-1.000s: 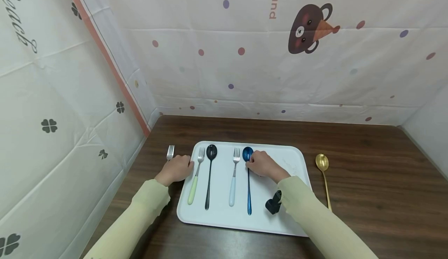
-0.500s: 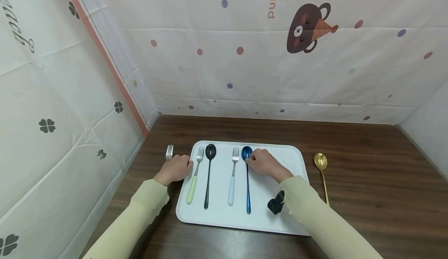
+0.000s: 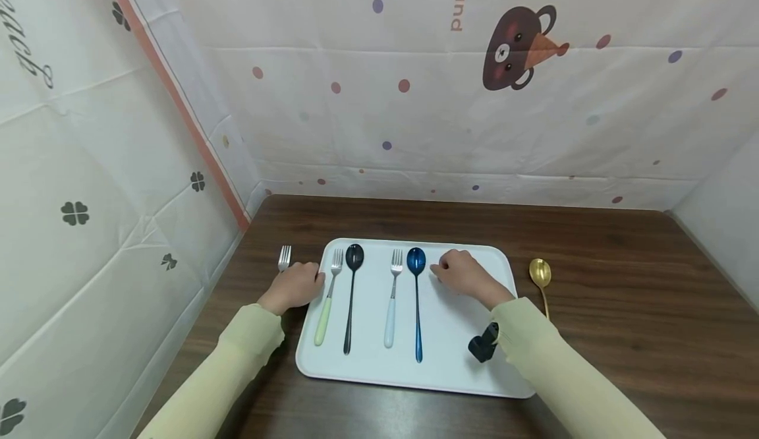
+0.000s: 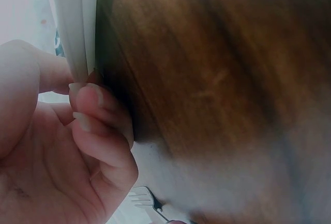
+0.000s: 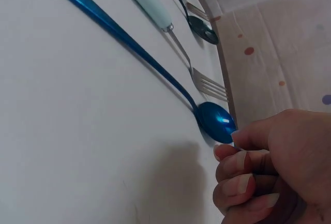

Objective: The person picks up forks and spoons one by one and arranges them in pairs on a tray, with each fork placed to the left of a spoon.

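I'm looking down at a white tray [image 3: 456,366] sitting on a dark wooden table [image 3: 622,333], and both hands are up at its far half. My left hand [image 3: 294,287] is at the tray's left edge, and the left wrist view shows it plainly: fingers curled and pinching the thin white rim, thumb on one side, fingertips [image 4: 90,97] on the other. Just beyond that hand, on the bare table, lies a small silver fork [image 3: 284,258], apart from the tray. My right hand [image 3: 468,277] rests over the tray's right half, fingers curled in loosely and holding nothing; the right wrist view shows the bent fingertips [image 5: 235,164] just beside the bowl of the blue spoon [image 3: 417,307], close but not on it. That blue spoon lies flat on the tray, bowl away from me, handle running toward me. To its left, in a neat row, I see a fork with a pale blue handle [image 3: 391,307], then a black spoon [image 3: 350,300], then a fork with a green handle [image 3: 325,310], all parallel. A gold spoon [image 3: 541,281] lies off the tray on the table to the right, well apart from the hand. Pale yellow-green sleeves [image 3: 557,373] cover both arms, and a small black device [image 3: 483,347] hangs at the right wrist.
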`<move>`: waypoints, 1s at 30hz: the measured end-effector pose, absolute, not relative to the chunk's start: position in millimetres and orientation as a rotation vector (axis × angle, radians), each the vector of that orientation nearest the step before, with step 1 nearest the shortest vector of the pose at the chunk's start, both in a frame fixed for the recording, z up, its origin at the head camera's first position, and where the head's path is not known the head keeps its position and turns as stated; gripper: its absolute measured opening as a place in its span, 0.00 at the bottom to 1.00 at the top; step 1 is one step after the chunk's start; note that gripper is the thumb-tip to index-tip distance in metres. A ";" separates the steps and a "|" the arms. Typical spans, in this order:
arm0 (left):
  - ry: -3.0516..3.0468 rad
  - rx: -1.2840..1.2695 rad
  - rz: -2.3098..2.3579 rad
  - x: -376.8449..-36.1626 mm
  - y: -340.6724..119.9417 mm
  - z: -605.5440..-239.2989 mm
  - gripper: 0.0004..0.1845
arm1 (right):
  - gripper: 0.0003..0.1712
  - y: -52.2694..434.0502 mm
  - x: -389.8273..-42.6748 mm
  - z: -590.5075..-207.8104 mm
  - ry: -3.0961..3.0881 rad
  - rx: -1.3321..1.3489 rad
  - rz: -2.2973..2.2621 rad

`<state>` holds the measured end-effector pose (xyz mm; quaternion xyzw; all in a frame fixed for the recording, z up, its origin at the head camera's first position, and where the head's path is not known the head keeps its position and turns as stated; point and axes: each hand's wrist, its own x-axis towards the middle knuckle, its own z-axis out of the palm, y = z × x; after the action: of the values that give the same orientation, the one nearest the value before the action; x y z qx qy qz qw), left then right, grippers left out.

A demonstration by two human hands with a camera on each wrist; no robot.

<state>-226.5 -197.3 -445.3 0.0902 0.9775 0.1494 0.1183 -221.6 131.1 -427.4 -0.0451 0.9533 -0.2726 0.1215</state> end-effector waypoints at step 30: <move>2.854 0.267 0.450 -228.7 -198.5 -448.7 0.16 | 0.17 211.3 -218.1 -420.1 2.839 -0.044 -0.686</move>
<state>-228.7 -198.5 -448.7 0.0915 0.9765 0.1540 0.1198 -218.1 211.3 -420.1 -0.0151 0.9660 -0.2335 0.1101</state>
